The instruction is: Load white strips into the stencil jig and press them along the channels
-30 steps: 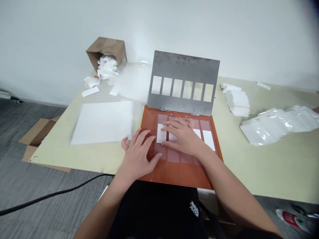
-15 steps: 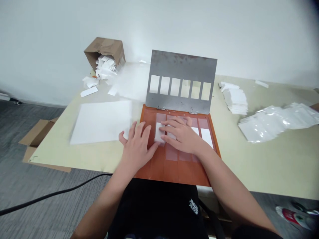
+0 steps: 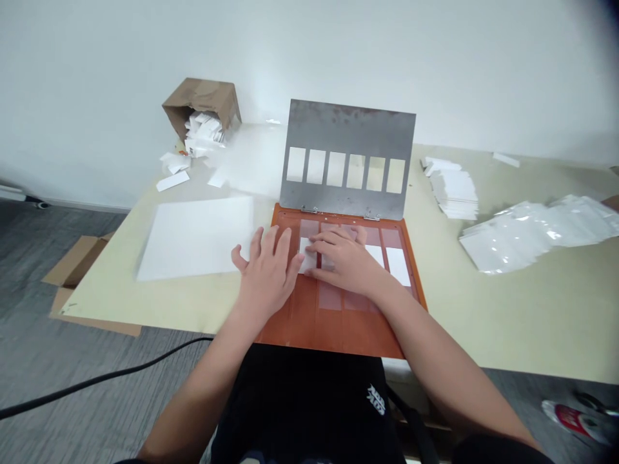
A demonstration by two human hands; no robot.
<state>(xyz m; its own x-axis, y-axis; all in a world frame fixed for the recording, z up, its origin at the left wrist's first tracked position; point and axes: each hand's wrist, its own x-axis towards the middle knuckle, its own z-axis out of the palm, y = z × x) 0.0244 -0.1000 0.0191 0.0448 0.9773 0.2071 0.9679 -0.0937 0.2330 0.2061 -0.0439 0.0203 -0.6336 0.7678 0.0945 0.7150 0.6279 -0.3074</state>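
Observation:
In the head view an orange-brown tray-like base lies at the table's front edge, with a hinged grey metal plate raised behind it. Six-sided rows aside, the plate has several rectangular cut-outs. White cards lie in a row on the base; a white card shows at the right end. My right hand rests over the row, fingers spread, its fingertips on the white card at the left end. My left hand is open at the base's left edge, thumb beside that same card. Cards under my right palm are partly hidden.
A white sheet stack lies on the left of the table. Behind it a cardboard box spills white pieces. To the right are a stack of white cards and clear-wrapped packs. A black cable hangs at lower left.
The whole view has shifted slightly. My right hand stays over the cards, and my left thumb has drawn slightly back toward the left card's edge.

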